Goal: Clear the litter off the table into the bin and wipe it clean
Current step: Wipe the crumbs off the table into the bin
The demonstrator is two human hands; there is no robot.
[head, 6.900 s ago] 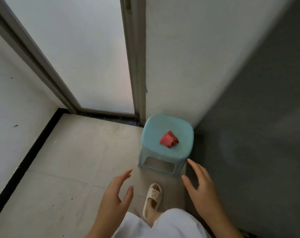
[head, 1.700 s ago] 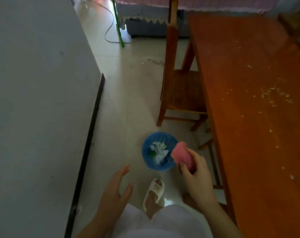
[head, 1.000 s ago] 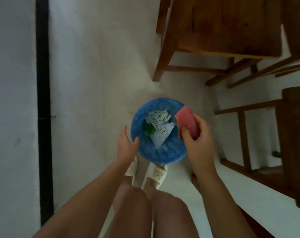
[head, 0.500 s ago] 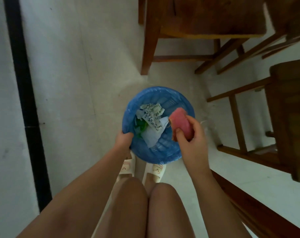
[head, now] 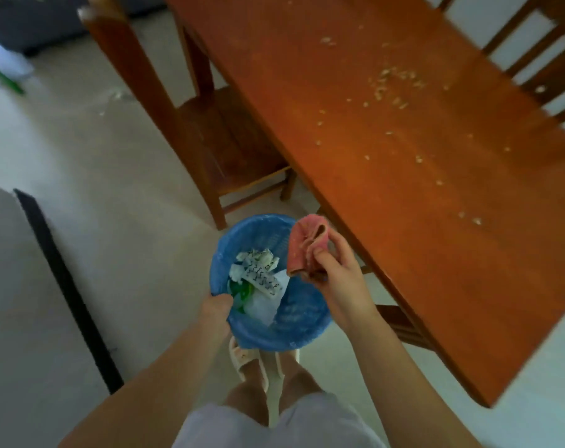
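We judge the bin [head: 294, 318] light, rim-gripped by left hand [head: 217, 307]; right hand [head: 336, 279] pinches soft cloth [head: 307, 244].

Both arms are bare from the lower edge of the picture up to the left hand [head: 215, 308] and the right hand [head: 341, 279]; no sleeve, watch or ring shows. The person wears light grey-white shorts [head: 276, 421] that end above the knees. On the feet are cream-coloured open slippers [head: 247, 362] with a wide band across the top.
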